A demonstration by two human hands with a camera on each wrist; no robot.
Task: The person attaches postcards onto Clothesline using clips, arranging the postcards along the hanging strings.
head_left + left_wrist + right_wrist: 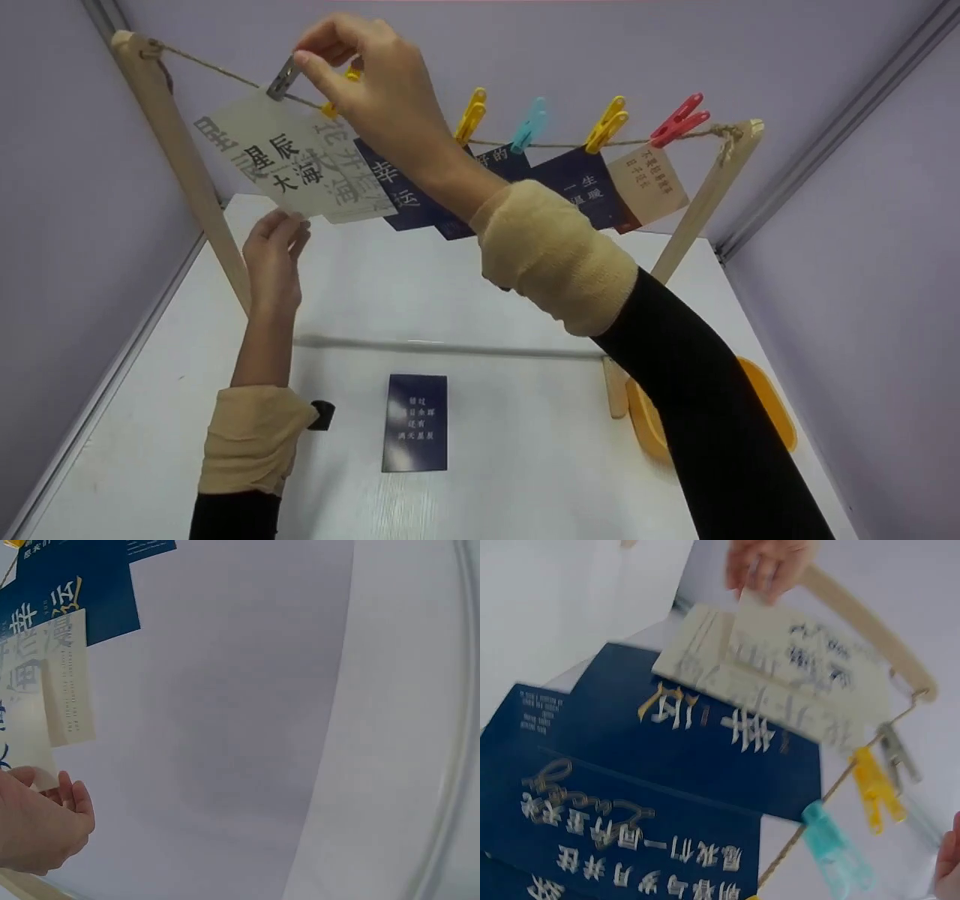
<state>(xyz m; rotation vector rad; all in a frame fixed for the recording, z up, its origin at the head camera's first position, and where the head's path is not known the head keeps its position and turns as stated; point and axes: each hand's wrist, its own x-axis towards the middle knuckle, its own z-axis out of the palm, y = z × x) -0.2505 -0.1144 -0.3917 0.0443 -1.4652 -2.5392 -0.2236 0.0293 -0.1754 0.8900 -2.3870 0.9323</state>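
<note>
A translucent white card [277, 150] with dark Chinese characters hangs at the left end of the twine, under a grey clothespin [283, 77]. My left hand [274, 251] pinches its bottom corner; in the left wrist view the card [26, 727] sits between thumb and fingers. My right hand [382, 75] is up by the clothespin's handles, overlapping their end in the head view. Seen from the right wrist, the fingers [949, 862] are apart from the grey clothespin [898, 750], whose handles stand spread. Behind the white card, another pale card [356, 199] partly shows.
Dark blue cards [574, 184] and a beige card [649, 180] hang under yellow, blue and red clothespins [681, 120]. Wooden posts [180, 165] hold the twine [217, 69]. A blue card [415, 424] lies on the white table; an orange container [769, 405] stands right, partly behind my sleeve.
</note>
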